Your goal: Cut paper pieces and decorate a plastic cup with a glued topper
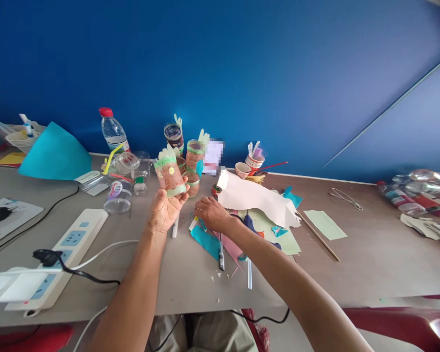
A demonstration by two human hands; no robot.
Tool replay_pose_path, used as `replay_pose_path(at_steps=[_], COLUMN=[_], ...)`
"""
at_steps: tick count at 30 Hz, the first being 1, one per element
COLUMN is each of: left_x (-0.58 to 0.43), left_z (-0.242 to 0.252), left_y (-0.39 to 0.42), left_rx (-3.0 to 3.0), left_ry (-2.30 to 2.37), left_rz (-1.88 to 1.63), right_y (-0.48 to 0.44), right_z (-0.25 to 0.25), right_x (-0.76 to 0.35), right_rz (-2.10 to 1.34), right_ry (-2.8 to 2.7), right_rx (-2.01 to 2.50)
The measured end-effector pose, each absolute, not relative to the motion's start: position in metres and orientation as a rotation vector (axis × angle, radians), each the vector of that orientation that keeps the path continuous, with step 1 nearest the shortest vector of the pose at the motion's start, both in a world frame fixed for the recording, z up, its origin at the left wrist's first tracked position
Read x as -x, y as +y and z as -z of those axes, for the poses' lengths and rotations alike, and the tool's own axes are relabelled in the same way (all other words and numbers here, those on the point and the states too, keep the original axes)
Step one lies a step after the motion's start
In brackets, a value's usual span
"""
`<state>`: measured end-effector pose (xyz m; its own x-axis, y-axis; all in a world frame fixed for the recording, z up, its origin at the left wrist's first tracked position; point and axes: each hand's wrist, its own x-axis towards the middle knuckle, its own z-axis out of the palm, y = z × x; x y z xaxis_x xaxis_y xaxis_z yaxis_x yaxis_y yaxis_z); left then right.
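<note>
Left hand (166,211) grips cup (171,179); right hand (212,215) at blue paper (206,241) right of cup, grip unclear. Likely selecting; next needs steady cup.

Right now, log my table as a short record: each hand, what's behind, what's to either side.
Left hand: holding up a brown cup with green bands, slightly tilted
Right hand: low over the teal paper, fingers bent; whether it grips anything is unclear
Behind the held cup: another banded cup with a pale cut-out
Left side: power strip, red-capped bottle
Right side: curled white sheet, wooden stick
Near edge: cutter knife
</note>
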<state>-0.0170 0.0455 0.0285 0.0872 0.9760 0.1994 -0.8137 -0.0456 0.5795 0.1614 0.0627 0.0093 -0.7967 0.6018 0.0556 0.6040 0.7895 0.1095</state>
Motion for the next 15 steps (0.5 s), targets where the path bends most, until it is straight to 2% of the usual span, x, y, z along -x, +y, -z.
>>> replay_pose_path(at_steps=[6,15], left_x=[0.019,0.018], left_z=[-0.030,-0.031], left_y=[0.046,0.046], left_rx=[-0.658,-0.683], left_ry=[0.326,0.352], left_rz=[-1.506,-1.513], right_y=[0.060,0.059], right_z=[-0.012,-0.007], right_x=[-0.143,-0.101], right_rz=[0.071,0.043], right_ry=[-2.842,-2.963], right_rx=[1.061,1.012])
